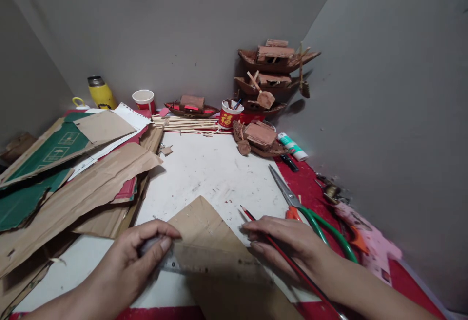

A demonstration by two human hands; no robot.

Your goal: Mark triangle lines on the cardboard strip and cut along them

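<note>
A piece of brown cardboard [204, 217] lies on the white work surface in front of me, one corner pointing away. Across it rests a clear ruler [212, 260], and my left hand [137, 254] grips its left end between thumb and fingers. My right hand [288, 244] holds a red and black pencil [288, 260], its tip raised beside the cardboard's right edge. Just beyond that hand lie scissors [310, 213] with green handles, blades pointing away. Something orange [293, 214] sits partly under them.
Stacked cardboard sheets [95, 188] fill the left side. Along the back are a yellow bottle [101, 95], a white-rimmed cup [144, 102], thin wooden sticks [190, 125], a red cup [231, 115] and model boats [260, 137]. A white and teal tube [292, 146] lies by the right wall.
</note>
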